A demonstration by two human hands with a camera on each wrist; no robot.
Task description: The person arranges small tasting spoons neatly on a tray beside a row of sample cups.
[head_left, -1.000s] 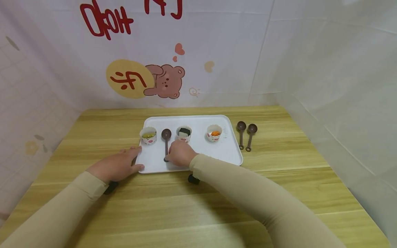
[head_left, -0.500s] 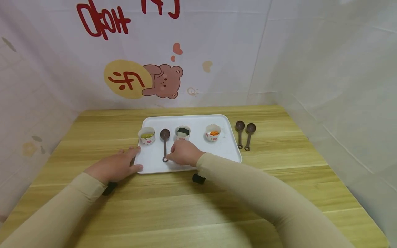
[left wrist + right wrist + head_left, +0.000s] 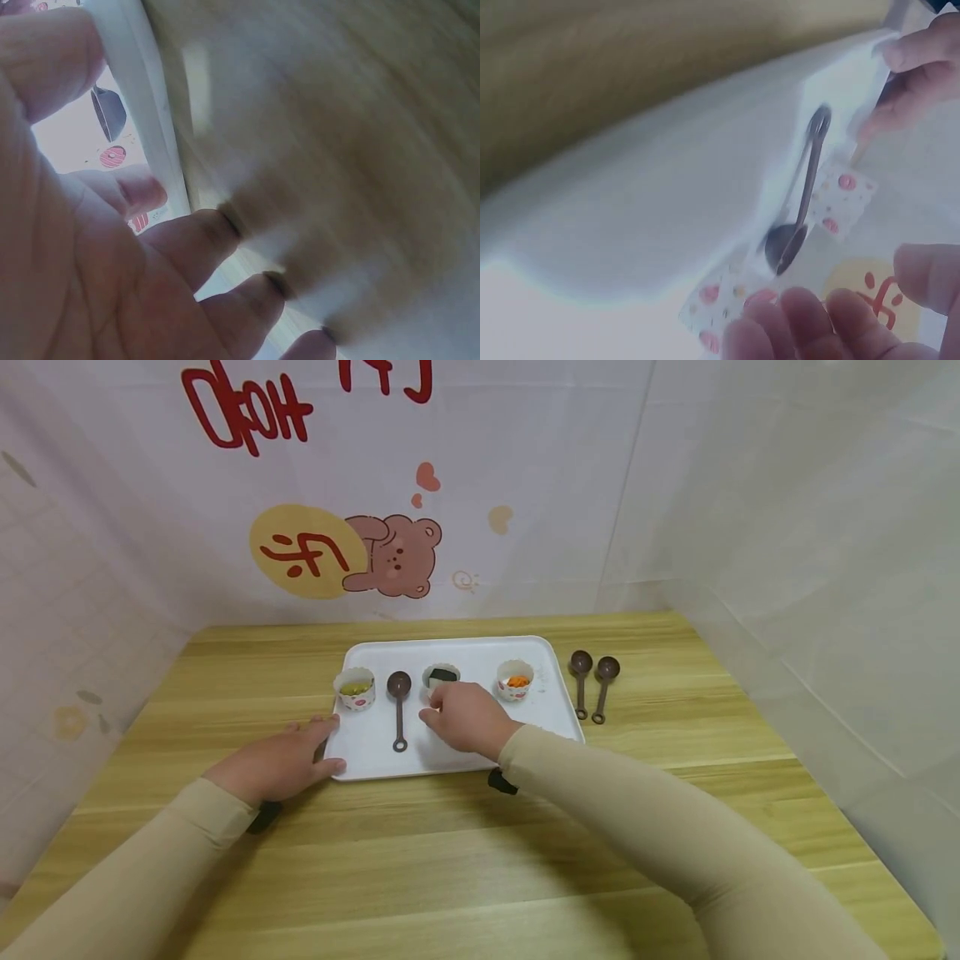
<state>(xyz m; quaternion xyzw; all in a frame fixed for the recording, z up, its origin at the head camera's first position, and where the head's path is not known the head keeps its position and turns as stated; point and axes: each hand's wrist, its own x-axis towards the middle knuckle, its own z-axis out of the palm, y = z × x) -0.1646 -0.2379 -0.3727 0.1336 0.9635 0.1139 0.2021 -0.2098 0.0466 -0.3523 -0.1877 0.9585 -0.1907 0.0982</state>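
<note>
Brown spoon [image 3: 400, 714] lies flat in the left half of the white tray [image 3: 480, 653], between left cup [image 3: 357, 700] and middle cup [image 3: 427, 682]. Long axis runs near edge to far edge: bowl toward far edge, ring end toward near edge. It sits just left of the right hand [image 3: 472, 718], apart from it; that hand is nearer than the left hand [image 3: 277, 764]. Right hand released, fingers loosely bent, holding nothing, partly covering middle cup. Left hand grasps nothing, fingers spread at tray's left edge, thumb at near-left corner. Two other spoons [image 3: 603, 697] lie past tray's right edge. Versus half a second ago: right hand has left the ring end, shifted toward tray's right edge; spoon, left hand look unmoved.
</note>
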